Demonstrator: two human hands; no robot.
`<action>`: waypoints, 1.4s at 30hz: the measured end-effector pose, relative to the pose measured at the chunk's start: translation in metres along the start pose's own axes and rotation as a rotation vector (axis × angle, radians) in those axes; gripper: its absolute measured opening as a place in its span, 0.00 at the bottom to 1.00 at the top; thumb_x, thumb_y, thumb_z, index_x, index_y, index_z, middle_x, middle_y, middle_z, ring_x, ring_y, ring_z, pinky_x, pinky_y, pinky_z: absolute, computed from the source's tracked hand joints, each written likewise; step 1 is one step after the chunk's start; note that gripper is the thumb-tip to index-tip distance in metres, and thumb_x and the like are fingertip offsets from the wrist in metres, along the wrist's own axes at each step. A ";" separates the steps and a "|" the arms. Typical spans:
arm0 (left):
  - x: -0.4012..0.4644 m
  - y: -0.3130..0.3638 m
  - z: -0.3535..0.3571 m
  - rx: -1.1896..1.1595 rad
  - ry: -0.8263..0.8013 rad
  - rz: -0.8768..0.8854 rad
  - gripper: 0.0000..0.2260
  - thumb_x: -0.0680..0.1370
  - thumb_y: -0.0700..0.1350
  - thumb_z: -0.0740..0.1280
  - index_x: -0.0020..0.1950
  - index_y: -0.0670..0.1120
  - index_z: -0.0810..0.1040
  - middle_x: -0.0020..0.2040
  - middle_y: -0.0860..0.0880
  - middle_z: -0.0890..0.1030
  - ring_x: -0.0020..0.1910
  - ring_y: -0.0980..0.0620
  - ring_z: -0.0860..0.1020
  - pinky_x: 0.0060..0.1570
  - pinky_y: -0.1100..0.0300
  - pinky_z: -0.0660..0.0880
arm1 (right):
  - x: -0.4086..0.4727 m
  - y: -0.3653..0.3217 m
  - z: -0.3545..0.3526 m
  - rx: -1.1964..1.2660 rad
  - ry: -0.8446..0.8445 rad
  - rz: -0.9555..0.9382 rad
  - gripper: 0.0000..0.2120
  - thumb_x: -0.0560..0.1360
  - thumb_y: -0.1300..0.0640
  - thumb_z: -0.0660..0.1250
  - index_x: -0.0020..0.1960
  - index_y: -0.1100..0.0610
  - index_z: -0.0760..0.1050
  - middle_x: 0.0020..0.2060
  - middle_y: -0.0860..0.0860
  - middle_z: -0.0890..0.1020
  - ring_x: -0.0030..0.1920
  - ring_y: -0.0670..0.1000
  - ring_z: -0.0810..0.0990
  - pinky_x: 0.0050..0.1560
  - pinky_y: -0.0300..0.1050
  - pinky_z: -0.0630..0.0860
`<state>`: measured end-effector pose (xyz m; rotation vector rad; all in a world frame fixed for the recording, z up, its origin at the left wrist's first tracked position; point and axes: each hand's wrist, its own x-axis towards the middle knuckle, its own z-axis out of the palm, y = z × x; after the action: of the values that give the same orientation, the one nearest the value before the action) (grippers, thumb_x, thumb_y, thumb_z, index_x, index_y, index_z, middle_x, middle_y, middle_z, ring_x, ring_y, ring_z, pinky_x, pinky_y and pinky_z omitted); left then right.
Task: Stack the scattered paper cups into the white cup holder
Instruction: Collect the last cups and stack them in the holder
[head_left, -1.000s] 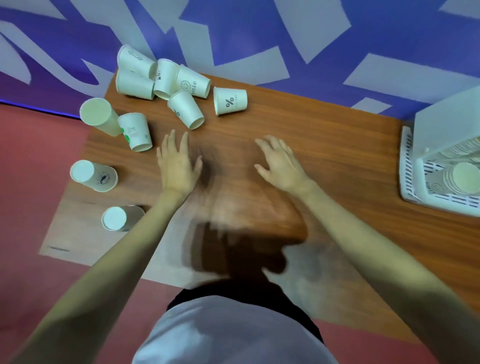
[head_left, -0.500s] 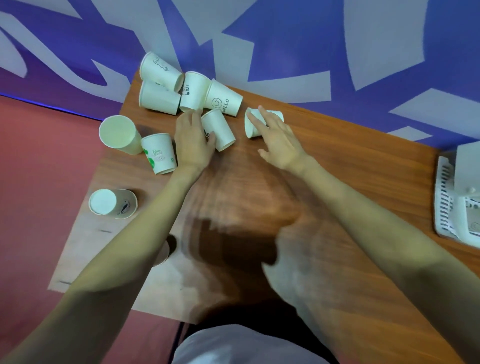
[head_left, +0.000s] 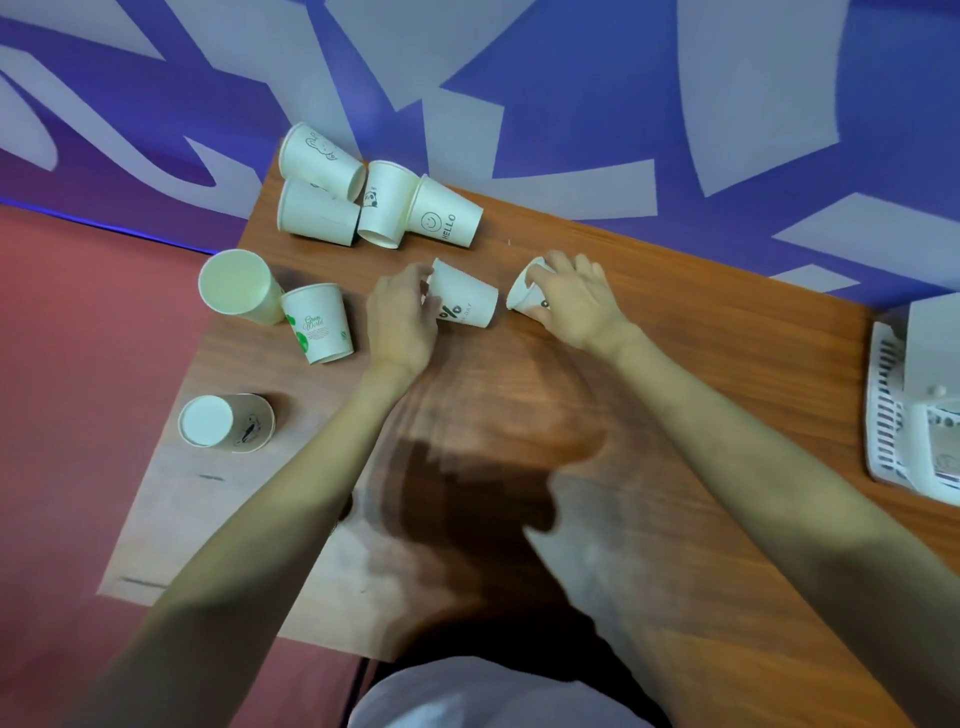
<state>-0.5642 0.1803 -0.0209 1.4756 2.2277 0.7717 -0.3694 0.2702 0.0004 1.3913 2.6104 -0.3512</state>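
Observation:
My left hand (head_left: 402, 319) grips a white paper cup with a percent mark (head_left: 465, 301), held on its side by the base. My right hand (head_left: 579, 304) is closed over a second paper cup (head_left: 524, 293), its mouth facing left toward the first. Several more cups lie at the table's far left: a smiley "HELLO" cup (head_left: 444, 213), a panda cup (head_left: 384, 205), a green-print cup (head_left: 319, 322), an open-mouthed cup (head_left: 239, 286) and an upside-down cup (head_left: 226, 422). The white cup holder (head_left: 914, 410) stands at the right edge, partly cut off.
The wooden table (head_left: 519, 441) drops off to a red floor on the left and near sides. A blue and grey patterned wall runs along its far edge. My shadow falls on the table's middle.
Both hands have closed on cups and drawn them toward me: the left now grips the percent cup, the right now covers the other cup. The camera swung left, pushing the holder to the edge.

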 end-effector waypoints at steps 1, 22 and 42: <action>-0.007 0.005 0.000 -0.031 0.005 -0.008 0.13 0.75 0.38 0.66 0.59 0.43 0.76 0.49 0.43 0.81 0.50 0.42 0.75 0.49 0.50 0.71 | -0.010 0.006 0.000 0.034 0.026 0.012 0.15 0.77 0.50 0.65 0.60 0.55 0.71 0.65 0.55 0.69 0.58 0.59 0.68 0.56 0.51 0.63; -0.175 0.194 0.040 -0.146 0.029 0.458 0.05 0.73 0.37 0.70 0.47 0.43 0.83 0.44 0.46 0.82 0.44 0.48 0.77 0.43 0.61 0.68 | -0.302 0.148 -0.010 0.577 0.556 0.390 0.08 0.74 0.55 0.69 0.48 0.60 0.78 0.58 0.58 0.74 0.57 0.59 0.75 0.57 0.61 0.72; -0.206 0.374 0.146 -0.134 -0.060 0.752 0.07 0.72 0.36 0.71 0.48 0.46 0.83 0.42 0.50 0.82 0.42 0.47 0.77 0.46 0.55 0.70 | -0.397 0.345 0.001 0.484 0.884 0.694 0.08 0.77 0.59 0.66 0.49 0.65 0.78 0.55 0.64 0.73 0.53 0.52 0.69 0.56 0.40 0.64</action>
<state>-0.1302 0.1406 0.0944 2.2444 1.5052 1.0360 0.1372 0.1402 0.0544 3.0558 2.3784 -0.3124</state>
